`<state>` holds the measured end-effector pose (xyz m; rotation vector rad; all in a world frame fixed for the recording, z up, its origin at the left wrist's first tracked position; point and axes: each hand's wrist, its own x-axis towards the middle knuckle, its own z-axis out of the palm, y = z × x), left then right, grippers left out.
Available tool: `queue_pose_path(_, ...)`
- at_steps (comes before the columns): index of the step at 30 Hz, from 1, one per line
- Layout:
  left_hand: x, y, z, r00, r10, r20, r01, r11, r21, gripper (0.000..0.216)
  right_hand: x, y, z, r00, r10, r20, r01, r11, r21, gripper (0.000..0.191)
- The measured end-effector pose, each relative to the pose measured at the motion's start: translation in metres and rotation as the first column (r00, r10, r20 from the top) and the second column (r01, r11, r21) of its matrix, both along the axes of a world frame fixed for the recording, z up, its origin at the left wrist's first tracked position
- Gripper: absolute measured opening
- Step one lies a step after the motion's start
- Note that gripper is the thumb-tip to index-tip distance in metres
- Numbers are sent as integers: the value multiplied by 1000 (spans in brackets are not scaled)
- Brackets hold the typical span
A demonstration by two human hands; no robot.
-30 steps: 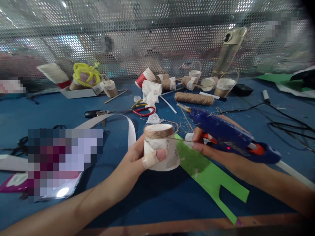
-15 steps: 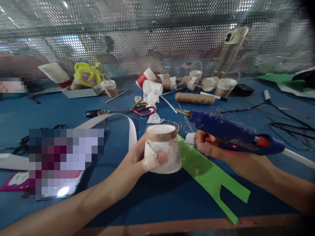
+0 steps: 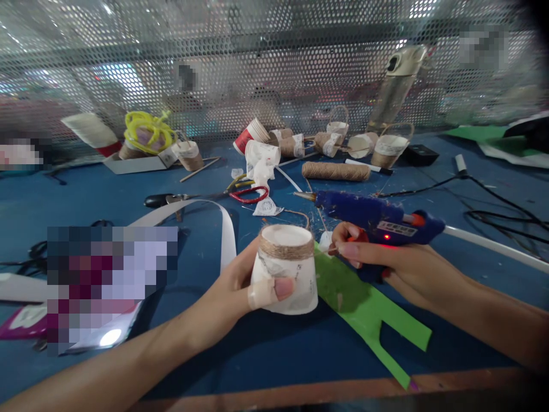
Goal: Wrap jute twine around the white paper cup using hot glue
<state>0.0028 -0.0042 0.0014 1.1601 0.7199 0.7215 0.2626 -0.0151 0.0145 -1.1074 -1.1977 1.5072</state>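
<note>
- Paper cup with twine band looks light and thin — left hand fingers wrap its side, best gently.
- Right hand fingers close around the glue gun — rigid, its tip probably hot.

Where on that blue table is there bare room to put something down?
Bare blue tabletop lies near the front edge, below the twine-wrapped white paper cup and beside the green paper cutout. The back, around the jute twine spool and red-handled scissors, is crowded.
</note>
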Motion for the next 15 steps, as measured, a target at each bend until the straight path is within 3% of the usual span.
queue_pose_path(15, -5, 2, -5, 988, -145, 56, 147, 989, -33, 53, 1, -1, -3, 1000, -6, 19, 7, 999, -49, 25)
